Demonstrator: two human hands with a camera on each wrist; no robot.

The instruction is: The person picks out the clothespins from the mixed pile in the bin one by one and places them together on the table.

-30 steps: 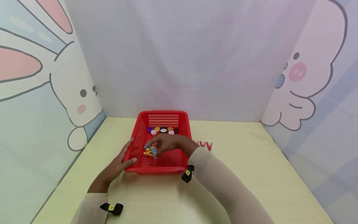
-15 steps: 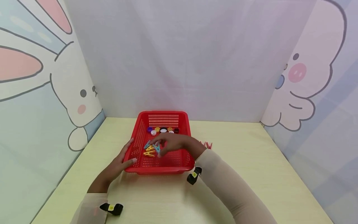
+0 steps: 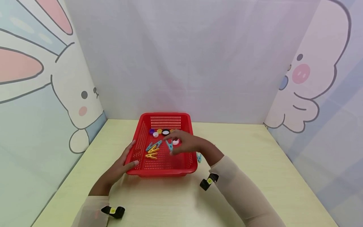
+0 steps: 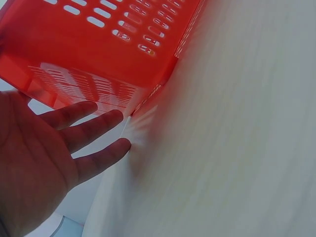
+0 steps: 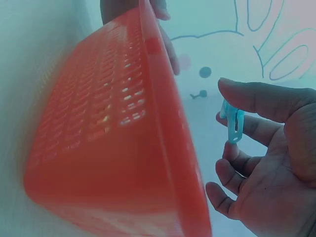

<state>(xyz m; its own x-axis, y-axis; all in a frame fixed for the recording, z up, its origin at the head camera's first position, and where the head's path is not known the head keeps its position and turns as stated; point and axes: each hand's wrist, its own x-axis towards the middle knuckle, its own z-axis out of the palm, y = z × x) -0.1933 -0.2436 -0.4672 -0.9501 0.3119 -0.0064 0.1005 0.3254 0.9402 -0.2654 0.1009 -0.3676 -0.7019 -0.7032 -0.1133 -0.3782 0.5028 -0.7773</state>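
The red plastic basket (image 3: 158,172) stands on the table with several clothespins and bottle caps inside. My left hand (image 3: 119,167) rests at its left side, thumb over the near left rim; in the left wrist view the fingers (image 4: 96,131) reach out straight and spread by the outer wall. Over the basket's right half my right hand (image 3: 187,143) pinches a light-blue clothespin (image 3: 169,145) between thumb and index finger, the other fingers (image 5: 231,175) loosely bent. Blue clothespins (image 3: 149,147) and yellow clothespins (image 3: 151,156) lie on the basket floor.
Along the basket's far end sit bottle caps, among them a purple cap (image 3: 152,131) and a black-rimmed cap (image 3: 165,132). A blue clothespin (image 3: 199,157) lies on the table (image 3: 255,164) beyond the right rim. Printed curtains (image 3: 187,63) close the table in.
My right hand has moved right and slightly away from me, carrying the blue clothespin from beside the other clothespins. My left hand keeps its place at the basket.
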